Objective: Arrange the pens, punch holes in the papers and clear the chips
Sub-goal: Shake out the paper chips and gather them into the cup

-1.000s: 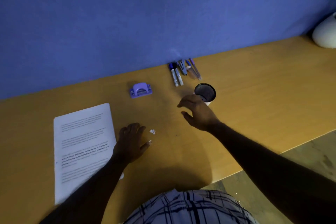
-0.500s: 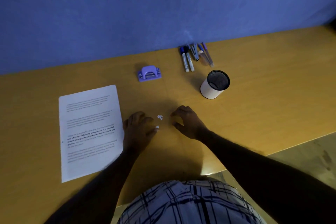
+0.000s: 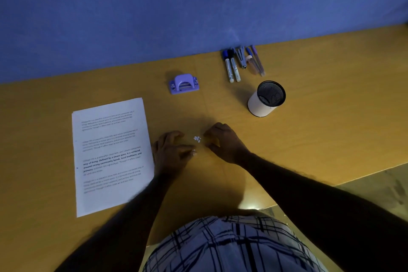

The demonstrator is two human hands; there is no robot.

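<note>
From the head camera we look down at the chips, a tiny white pile on the brown desk. We think our job right now is to gather them up.

Our left hand lies flat just left of the chips. Its palm is down, its fingers are loose and a bit spread, and it holds nothing. Our right hand sits just right of the chips. Its fingers are bent like a claw, with the tips on the desk and the thumb apart. It holds nothing either.

To do this well, we should sweep slowly. The chips are light and can scatter if we go fast. One hand can stand as a wall while the other pushes the chips against it. One stray chip lies a little nearer to us than the pile, by the left thumb, so we must not forget it. Then we can scoop up the lot and carry it low.

Now we count:
- **Hands:** two.
- **Chips:** one pile of maybe five or six bits, too small to be sure, plus the stray.
- **Papers:** one stack of papers left of the chips, past the left hand. It looks like more than one sheet, but we cannot count them.
- **Punch:** one purple hole punch behind the chips, a little to the left.
- **Cup:** one white cup with a black mesh top, behind the chips to the right.
- **Pens:** about six pens in a row, far behind the chips to the right, against the blue wall. They lie so close together that we could be off by one.
</note>
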